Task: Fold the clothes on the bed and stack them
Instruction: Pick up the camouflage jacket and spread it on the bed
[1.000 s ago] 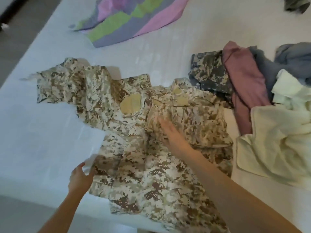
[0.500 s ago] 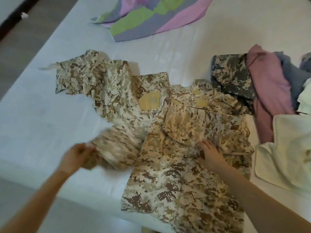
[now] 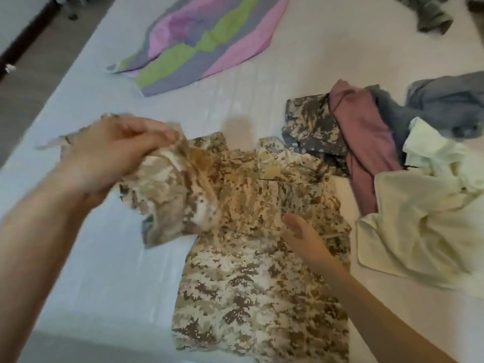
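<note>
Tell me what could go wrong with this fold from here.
The left hand grips the sleeve of the camo shirt in a bunch, so it may land creased. The right hand only rests on the shirt; a hard pull could drag it askew. The hem lies near the bed edge and might slip off.

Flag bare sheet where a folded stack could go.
Largest bare sheet: left of the tan camo shirt, down to the near bed edge. Another patch: beyond the shirt, between the striped cloth and the grey camo garment. Crowded: right side, where grey camo, mauve garment and cream cloth pile together.
</note>
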